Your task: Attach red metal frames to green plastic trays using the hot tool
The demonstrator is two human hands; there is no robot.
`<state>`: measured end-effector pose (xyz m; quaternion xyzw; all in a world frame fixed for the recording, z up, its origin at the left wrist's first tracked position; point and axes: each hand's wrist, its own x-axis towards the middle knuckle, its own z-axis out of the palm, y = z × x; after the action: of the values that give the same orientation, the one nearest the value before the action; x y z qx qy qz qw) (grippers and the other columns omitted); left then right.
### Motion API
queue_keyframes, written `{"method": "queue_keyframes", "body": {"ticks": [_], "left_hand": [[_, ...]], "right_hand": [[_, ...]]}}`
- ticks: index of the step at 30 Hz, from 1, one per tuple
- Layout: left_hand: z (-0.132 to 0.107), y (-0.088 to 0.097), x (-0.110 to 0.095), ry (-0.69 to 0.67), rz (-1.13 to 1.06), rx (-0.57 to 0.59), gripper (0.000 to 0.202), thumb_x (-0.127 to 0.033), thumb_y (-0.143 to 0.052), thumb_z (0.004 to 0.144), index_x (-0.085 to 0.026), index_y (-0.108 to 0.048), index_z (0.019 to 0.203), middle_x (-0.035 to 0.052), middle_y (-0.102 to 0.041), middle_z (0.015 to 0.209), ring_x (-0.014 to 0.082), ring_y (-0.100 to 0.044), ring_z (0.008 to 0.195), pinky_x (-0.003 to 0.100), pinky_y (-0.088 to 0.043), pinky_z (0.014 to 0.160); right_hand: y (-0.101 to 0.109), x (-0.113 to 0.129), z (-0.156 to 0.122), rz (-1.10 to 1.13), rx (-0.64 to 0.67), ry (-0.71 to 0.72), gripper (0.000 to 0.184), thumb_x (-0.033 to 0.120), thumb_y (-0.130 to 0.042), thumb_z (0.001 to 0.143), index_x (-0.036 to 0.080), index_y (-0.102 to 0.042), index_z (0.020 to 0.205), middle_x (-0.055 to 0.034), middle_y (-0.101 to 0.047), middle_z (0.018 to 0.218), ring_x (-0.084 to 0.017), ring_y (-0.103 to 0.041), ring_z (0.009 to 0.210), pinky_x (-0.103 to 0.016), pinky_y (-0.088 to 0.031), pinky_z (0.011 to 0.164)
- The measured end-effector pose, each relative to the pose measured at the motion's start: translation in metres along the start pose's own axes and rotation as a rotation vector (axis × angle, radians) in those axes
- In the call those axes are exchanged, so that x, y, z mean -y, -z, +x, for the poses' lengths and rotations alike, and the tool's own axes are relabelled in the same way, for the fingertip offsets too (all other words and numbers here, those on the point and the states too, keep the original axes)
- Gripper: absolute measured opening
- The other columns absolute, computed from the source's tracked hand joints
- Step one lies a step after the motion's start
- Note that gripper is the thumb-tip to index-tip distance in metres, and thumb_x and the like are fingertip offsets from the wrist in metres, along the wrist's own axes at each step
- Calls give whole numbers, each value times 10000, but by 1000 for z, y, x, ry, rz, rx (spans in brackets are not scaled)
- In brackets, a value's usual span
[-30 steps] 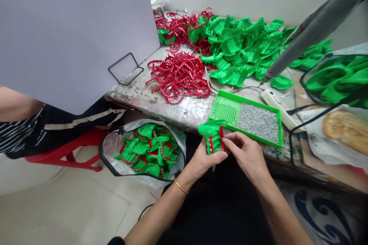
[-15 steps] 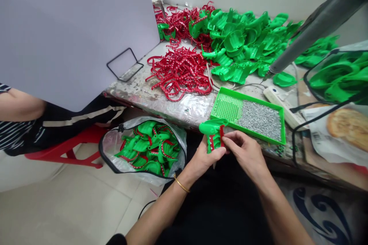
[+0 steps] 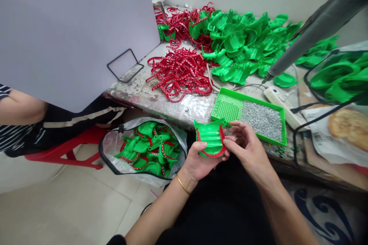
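A curved green plastic piece, shaped like a jaw, rests in my left hand, thumb on its near left edge and fingers beneath. Along its rim runs a red strip with white marks. My right hand is closed at the piece's right side, thumb and forefinger pinching at the red strip; the other fingers are curled. Just beyond, a green tray lies on the bench, its right part covered with small silvery metal pieces.
Loose red strips and green pieces are heaped on the bench. A tool with a thin tip hangs from the right, above a power strip. An open bag of joined pieces stands lower left. Another person's arm shows at left.
The green piece has turned in my left hand, so its hollow inner side and curved red rim now face me. My right fingers stay at its right side.
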<state>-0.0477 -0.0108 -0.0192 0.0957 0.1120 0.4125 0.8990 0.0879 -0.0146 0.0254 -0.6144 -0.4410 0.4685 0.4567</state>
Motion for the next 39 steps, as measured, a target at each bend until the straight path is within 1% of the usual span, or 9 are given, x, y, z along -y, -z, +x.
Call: {"method": "queue_keyframes", "body": {"ticks": [4,10,14,16,18,20,24,28,39], "left_hand": [[1,4,6,13,-172,-2,592,-358,-567,691,-79,-560,1214,140,-619,1174,164,-578,860,287,-405,818],[0,10,6,37,-175,13,614,-432,-588,720,-87,-556,1228,107,-638,1133,148,-594,774,292,-424,823],[0,13,4,12,-126,-36,613,-431,-621,735,-94,-545,1243,116,-641,1126,180,-597,962,305,-417,909],[0,15,5,-17,-74,-78,569,-455,-636,743,-130,-575,1206,104,-650,1109,220,-580,1055,360,-399,968],[1,18,7,-25,-10,-89,596,-541,-651,723,-149,-602,1169,105,-644,1126,262,-555,1122,412,-376,1010],[1,20,10,-17,53,-59,722,-656,-648,659,-132,-614,1155,133,-626,1159,298,-515,1186,434,-351,1043],[1,22,13,-51,152,12,871,-764,-591,572,-97,-634,1131,182,-601,1192,339,-467,1238,449,-326,1071],[0,20,13,-95,209,-4,863,-746,-624,555,-120,-631,1150,173,-583,1236,343,-464,1237,459,-324,1066],[-2,13,9,-133,305,-56,810,-679,-727,502,-150,-650,1111,144,-636,1113,340,-532,1138,446,-382,1001]], "right_hand": [[-3,-2,-1,-98,-32,91,476,272,-655,714,244,-503,1165,-63,-533,1113,-182,-585,949,-365,-500,859],[-3,-10,-1,-190,-11,167,448,264,-611,767,234,-496,1198,-81,-558,1127,-203,-575,1008,-395,-476,894],[-7,-6,-11,-520,-188,434,434,297,-637,782,246,-534,1200,-89,-520,1203,-242,-506,1131,-439,-412,971],[-12,-3,-19,-702,-154,577,360,320,-649,793,257,-592,1142,-82,-520,1223,-257,-480,1157,-459,-366,992],[-16,-2,-26,-814,-27,647,280,330,-642,811,267,-634,1084,-70,-562,1171,-256,-504,1102,-460,-365,951],[-19,-2,-30,-860,52,658,217,311,-616,838,275,-654,1048,-54,-605,1065,-239,-529,1020,-455,-365,916],[-19,-8,-30,-840,66,663,182,269,-589,864,297,-658,1030,-20,-621,939,-202,-545,933,-461,-334,956],[-17,-13,-30,-752,78,648,256,257,-579,874,291,-604,1127,-15,-637,957,-199,-554,977,-474,-308,1021],[-14,-17,-35,-610,43,604,180,232,-625,848,299,-639,1014,7,-658,917,-179,-597,939,-476,-308,1046]]}}
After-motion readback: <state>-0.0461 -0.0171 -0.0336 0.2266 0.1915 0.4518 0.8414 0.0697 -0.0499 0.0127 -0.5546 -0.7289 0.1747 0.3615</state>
